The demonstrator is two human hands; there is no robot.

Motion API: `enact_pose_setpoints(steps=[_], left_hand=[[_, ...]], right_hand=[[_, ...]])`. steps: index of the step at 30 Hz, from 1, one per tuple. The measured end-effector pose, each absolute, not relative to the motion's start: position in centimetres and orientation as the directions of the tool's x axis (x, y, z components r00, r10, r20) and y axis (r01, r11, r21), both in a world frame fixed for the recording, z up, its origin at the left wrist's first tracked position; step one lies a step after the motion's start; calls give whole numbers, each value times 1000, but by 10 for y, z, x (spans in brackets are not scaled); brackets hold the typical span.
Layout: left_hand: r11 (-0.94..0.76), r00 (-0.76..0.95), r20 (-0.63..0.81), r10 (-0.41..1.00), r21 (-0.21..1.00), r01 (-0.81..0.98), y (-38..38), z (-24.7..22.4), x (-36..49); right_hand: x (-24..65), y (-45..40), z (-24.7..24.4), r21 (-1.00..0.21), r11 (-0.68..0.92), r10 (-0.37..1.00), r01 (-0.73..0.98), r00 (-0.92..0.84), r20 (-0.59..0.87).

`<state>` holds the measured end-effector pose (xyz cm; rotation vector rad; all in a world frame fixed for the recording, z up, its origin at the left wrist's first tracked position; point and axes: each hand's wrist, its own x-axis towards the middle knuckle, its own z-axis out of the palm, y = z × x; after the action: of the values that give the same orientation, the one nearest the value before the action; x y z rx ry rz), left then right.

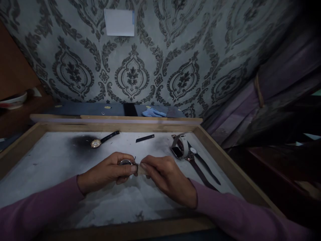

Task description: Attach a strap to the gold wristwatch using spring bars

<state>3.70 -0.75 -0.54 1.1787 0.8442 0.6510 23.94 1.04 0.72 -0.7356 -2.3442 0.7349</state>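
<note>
At the middle of the clock face, just above the bench [107,207], a silver-rimmed watch [125,162] sits in the left hand [110,170], whose grip is closed round it, thumb in front. At its three o'clock, the right hand [172,177] has its grip pinched shut on a small beige piece [142,169]; fingers hide where this piece meets the watch.

Farther out, a gold-toned watch [95,143] lies at ten o'clock, its dark strap pointing toward twelve. A loose black strip [145,138] lies at one o'clock. Between two and three o'clock, a cluster of watches [192,155] lies together: one has a pale looped band, others long dark straps.

Beyond the bench's raised wooden edge [120,127], a black flat object [129,109] rests at twelve and a blue cloth [153,112] at one, in front of the patterned wall covering [132,72]. A bowl [15,101] stands at ten, and a purple curtain [247,97] hangs at two.
</note>
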Motion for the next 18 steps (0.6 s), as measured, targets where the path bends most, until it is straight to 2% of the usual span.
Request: enact_pose_setpoints(steps=[9,18], left_hand=[[255,566,-224,793,967,25,-7,-1,35],[270,546,-303,781,952,141,-7,-2,29]], right_hand=[[238,8,5,-666,674,660,320,-665,348],[236,6,7,-695,641,684,328,-655,322]])
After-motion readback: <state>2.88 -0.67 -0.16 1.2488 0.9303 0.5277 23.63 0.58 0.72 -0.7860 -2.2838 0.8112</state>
